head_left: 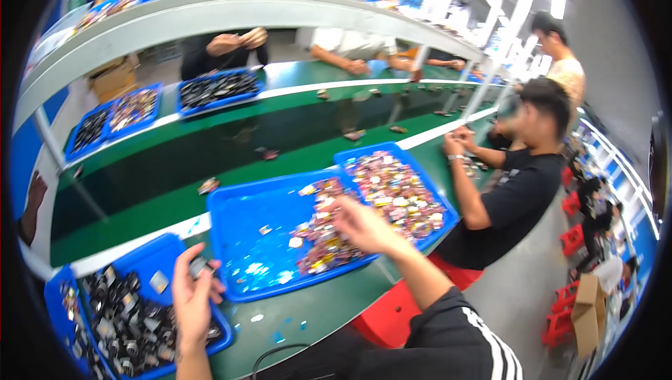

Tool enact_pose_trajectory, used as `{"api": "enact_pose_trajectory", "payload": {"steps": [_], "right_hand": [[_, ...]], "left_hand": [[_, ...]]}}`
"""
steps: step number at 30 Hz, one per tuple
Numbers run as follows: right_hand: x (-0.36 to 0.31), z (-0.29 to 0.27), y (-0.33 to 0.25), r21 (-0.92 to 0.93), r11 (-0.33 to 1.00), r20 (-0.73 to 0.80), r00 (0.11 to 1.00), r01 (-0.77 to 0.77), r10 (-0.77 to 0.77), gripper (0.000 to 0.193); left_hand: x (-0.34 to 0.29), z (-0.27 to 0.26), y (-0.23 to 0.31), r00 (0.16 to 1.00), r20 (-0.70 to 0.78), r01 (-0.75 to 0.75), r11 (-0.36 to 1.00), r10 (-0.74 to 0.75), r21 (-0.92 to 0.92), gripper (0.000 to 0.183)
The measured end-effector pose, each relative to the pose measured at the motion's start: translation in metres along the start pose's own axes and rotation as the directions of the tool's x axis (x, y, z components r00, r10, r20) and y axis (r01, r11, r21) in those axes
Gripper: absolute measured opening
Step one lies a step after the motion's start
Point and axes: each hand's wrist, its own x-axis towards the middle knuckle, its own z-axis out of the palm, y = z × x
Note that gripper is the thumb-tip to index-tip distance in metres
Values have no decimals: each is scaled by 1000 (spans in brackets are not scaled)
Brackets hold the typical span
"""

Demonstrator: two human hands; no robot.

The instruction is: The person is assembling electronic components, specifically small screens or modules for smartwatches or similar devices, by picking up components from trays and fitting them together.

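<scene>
Currently, left hand (192, 289): I have it raised over the right side of the left tray (165, 252), thumb and fingers closed in on a small dark part (201, 265).
Right hand (362, 226): I see it over the heap of pinkish and gold parts (318, 257), fingers partly bent; motion blur smears the tips, so I can't fairly tell whether they pinch anything.
Middle tray (262, 191): the heap fills its right side, with a few stray bits on the bare blue bottom.
Right tray (448, 217): it adjoins the middle tray and carries a fuller spread of similar parts (399, 198).
Black parts (119, 324): these lie jumbled in the left tray, below and beside the left hand.
Slip risk: if my left grip loosens, I judge the dark part could drop among the black parts, where its like colour would hide it.
Scatter risk: a careless sweep of the right hand could push pieces over the rim onto the green surface (343, 303).
Snag risk: the black cable (280, 349) near the surface's edge could catch a low forearm.
</scene>
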Motion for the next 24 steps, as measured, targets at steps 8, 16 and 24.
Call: {"api": "enact_pose_trajectory", "payload": {"steps": [8,16,24], "right_hand": [[20,-22,-19,-31,955,-74,953,293,-295,35],[39,-4,-25,-189,917,-7,933,352,-359,28],[22,46,-91,93,815,31,817,572,-576,39]], "left_hand": [[0,-4,-2,999,2,-45,998,45,47,25],[-1,-10,-7,1000,1,6,996,-6,88,19],[-7,14,-11,967,187,-218,938,170,271,31]]}}
